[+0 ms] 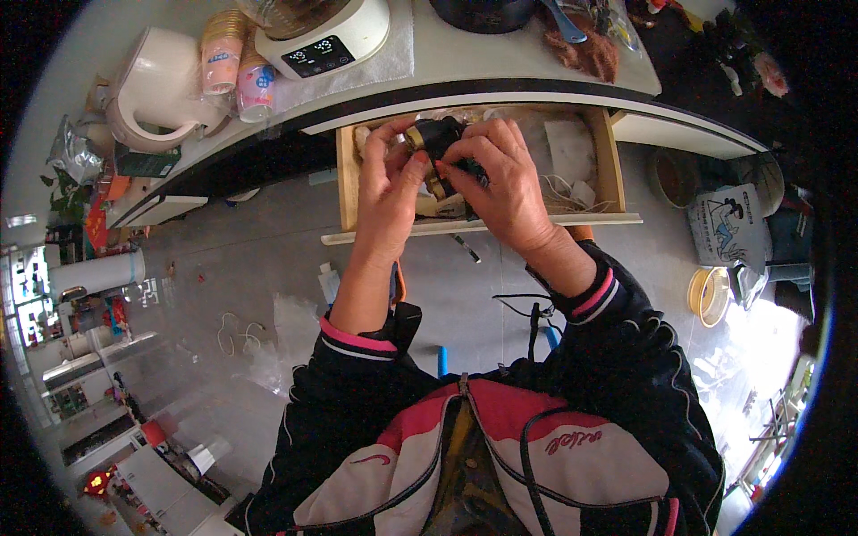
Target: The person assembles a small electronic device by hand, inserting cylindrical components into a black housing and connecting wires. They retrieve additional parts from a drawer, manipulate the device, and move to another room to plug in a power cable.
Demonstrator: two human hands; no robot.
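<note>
Above an open wooden drawer, both my hands hold a small black object with gold-coloured rounded parts. It looks like compact binoculars, but my fingers cover much of it. From the left, my left hand grips it, with the thumb against a gold part. My right hand is closed on its right side, the fingertips bent in at the middle. Under my hands the drawer contains a white flat item, a white cable and other small things, partly hidden.
On the counter beyond stand a cream jug, stacked paper cups, a white appliance with a lit display and a dark pot. A yellow basket and a printed bag are at the right.
</note>
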